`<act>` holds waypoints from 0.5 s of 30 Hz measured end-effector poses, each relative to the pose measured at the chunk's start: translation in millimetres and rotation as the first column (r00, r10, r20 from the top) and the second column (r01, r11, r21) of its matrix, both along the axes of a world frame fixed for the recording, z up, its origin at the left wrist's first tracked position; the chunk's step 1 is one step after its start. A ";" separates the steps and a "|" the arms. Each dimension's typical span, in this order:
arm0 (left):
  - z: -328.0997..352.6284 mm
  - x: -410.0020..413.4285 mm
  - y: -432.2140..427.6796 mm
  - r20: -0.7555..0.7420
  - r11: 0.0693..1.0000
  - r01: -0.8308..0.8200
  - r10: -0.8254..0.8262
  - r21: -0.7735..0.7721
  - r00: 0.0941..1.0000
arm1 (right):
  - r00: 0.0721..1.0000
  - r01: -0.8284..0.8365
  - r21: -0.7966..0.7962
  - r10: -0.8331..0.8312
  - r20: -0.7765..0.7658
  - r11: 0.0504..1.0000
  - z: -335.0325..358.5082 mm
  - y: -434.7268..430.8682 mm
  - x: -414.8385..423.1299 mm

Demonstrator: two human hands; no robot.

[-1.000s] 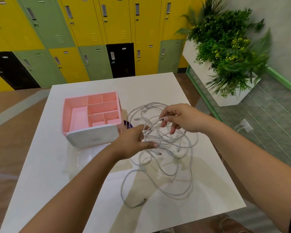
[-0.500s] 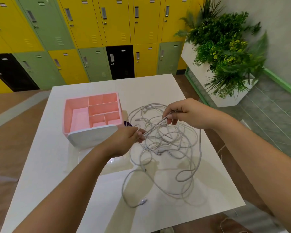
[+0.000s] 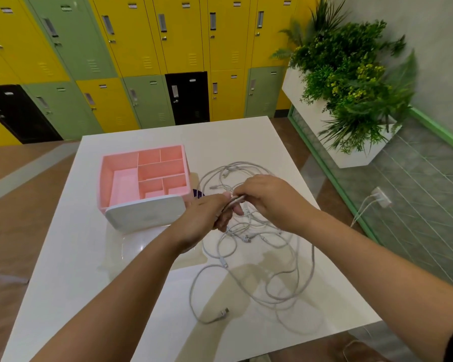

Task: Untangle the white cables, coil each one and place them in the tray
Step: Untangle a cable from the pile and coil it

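2 hands: left hand point(image 3: 207, 215), right hand point(image 3: 268, 197) pinch 1 thin white cable strand point(image 3: 236, 199), lying left-right
Loose white cable tangle point(image 3: 246, 239): below-right
Pink plastic divided tray point(image 3: 105, 178): nearer left hand

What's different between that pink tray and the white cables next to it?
The tray is pink and rigid, split into compartments; the cables are white, limp and tangled in loose loops. The tray stands untouched, while the left hand and right hand both pinch the cables. No cable shows in the tray; the cables sprawl beside it. Both rest on the white table.
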State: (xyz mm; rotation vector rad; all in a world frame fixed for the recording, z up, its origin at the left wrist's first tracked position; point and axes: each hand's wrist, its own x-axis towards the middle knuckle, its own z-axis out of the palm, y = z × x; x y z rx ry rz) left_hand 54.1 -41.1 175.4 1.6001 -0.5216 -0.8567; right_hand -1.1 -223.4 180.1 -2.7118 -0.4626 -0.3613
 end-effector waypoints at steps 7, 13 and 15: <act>2.0 4.2 3.9 0.153 0.991 0.057 -0.075 0.121 0.985 | 0.919 0.100 0.189 -0.017 -0.395 0.977 7.1 -3.8 -1.3; 9.7 -1.3 -0.9 0.201 0.981 0.120 -0.150 0.151 0.968 | 0.871 0.178 0.340 0.012 -0.491 0.923 14.4 -0.9 -0.2; 11.7 -2.6 -1.1 0.191 0.982 0.142 -0.164 0.124 0.968 | 0.866 0.203 0.383 0.018 -0.500 0.901 15.7 -1.8 -0.1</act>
